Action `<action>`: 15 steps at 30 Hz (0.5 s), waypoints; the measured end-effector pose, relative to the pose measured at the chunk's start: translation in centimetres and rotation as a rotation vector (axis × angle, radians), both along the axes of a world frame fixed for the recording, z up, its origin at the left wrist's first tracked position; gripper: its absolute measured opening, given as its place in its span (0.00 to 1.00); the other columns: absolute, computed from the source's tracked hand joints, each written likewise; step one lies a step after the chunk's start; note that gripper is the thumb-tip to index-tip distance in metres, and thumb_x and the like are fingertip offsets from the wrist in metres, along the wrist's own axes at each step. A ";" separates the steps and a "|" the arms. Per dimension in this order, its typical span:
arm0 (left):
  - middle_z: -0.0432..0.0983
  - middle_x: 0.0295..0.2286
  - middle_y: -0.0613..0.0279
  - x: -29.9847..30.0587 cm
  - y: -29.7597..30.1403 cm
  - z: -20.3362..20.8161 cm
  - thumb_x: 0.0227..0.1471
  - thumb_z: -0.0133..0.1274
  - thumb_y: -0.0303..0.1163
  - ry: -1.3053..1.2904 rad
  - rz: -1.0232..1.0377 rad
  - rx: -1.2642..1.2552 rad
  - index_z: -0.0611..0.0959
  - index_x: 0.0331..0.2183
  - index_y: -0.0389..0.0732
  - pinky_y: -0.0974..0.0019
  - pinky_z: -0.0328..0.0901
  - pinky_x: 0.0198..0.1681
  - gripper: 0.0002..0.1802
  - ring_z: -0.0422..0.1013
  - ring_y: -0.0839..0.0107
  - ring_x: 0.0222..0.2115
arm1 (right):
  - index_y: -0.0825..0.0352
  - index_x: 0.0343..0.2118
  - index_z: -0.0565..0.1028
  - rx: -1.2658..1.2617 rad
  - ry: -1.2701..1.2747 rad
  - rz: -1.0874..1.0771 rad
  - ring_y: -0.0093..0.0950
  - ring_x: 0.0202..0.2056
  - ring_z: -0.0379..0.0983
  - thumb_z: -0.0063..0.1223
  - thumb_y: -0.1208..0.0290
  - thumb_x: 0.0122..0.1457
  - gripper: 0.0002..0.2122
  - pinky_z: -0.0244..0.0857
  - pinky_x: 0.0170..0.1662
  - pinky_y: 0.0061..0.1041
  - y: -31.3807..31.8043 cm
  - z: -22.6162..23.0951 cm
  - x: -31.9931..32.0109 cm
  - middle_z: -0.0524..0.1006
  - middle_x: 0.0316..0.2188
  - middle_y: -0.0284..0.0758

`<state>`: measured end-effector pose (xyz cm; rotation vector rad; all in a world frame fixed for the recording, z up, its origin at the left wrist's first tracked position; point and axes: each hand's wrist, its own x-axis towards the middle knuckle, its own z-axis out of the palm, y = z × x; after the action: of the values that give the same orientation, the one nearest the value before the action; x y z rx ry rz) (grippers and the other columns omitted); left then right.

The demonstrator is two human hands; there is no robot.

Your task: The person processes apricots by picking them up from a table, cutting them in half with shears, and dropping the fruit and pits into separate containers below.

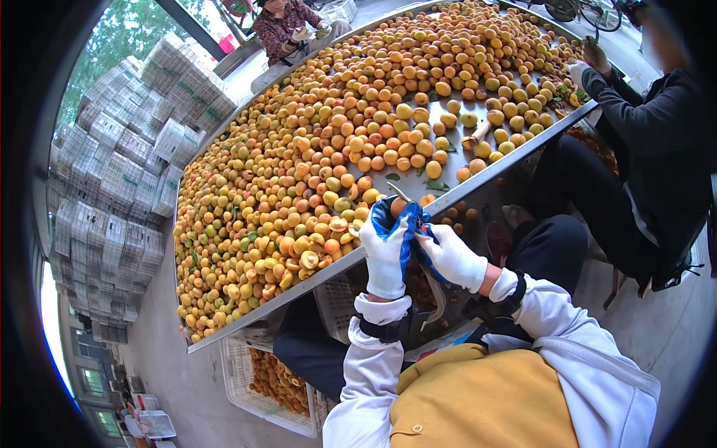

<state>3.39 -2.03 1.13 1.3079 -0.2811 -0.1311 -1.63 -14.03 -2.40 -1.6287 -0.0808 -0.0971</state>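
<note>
Both my hands wear white gloves with blue palms and meet just over the table's near edge. My left hand (386, 252) is closed around an apricot (399, 207), whose orange-brown skin shows between the fingers. A thin, curved, greyish piece (398, 192) sticks up beside that apricot; I cannot tell which hand holds it. My right hand (454, 257) is closed against the left one, with its fingertips at the fruit; what it grips is hidden. Many whole apricots (299, 160) cover the metal table (485, 174). A few halved apricots (309, 259) lie left of my hands.
Under the table's near edge stands a white plastic crate (237, 388) of apricot halves (276, 381). A co-worker in dark clothes (642, 127) sits at the right, another person (287, 30) at the far side. Stacked crates (104, 179) rise at left. A pale stick-like piece (479, 133) lies among the fruit.
</note>
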 end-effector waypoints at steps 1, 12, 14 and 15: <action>0.80 0.29 0.59 -0.1 0.2 0.3 0.60 0.57 0.32 0.001 0.002 -0.002 0.79 0.38 0.31 0.71 0.72 0.35 0.12 0.77 0.73 0.28 | 0.69 0.36 0.73 0.123 0.134 0.078 0.29 0.20 0.71 0.48 0.60 0.69 0.14 0.65 0.24 0.28 -0.1 0.3 0.1 0.75 0.23 0.36; 0.81 0.36 0.51 -1.4 1.1 -0.1 0.63 0.53 0.37 0.139 -0.055 -0.266 0.79 0.45 0.31 0.67 0.74 0.42 0.17 0.80 0.64 0.36 | 0.63 0.36 0.72 0.549 0.476 0.272 0.19 0.17 0.66 0.47 0.55 0.69 0.14 0.57 0.17 0.19 -0.2 1.9 -0.2 0.70 0.21 0.28; 0.81 0.37 0.50 -1.1 1.1 -0.7 0.64 0.53 0.37 0.131 -0.058 -0.302 0.79 0.46 0.30 0.67 0.74 0.43 0.18 0.79 0.64 0.37 | 0.64 0.35 0.74 0.376 0.317 0.200 0.19 0.19 0.68 0.47 0.57 0.69 0.15 0.59 0.20 0.19 0.1 0.8 -0.1 0.71 0.22 0.27; 0.81 0.39 0.49 -1.0 1.1 -0.9 0.64 0.53 0.37 0.135 -0.063 -0.330 0.78 0.47 0.30 0.67 0.74 0.44 0.19 0.79 0.64 0.39 | 0.66 0.34 0.75 0.214 0.166 0.124 0.19 0.21 0.70 0.47 0.58 0.69 0.15 0.61 0.23 0.19 0.3 0.4 0.1 0.72 0.22 0.27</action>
<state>2.39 -0.91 0.27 0.9586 -0.2181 -0.2156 -1.55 -13.76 -1.98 -1.4088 -0.0417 0.1216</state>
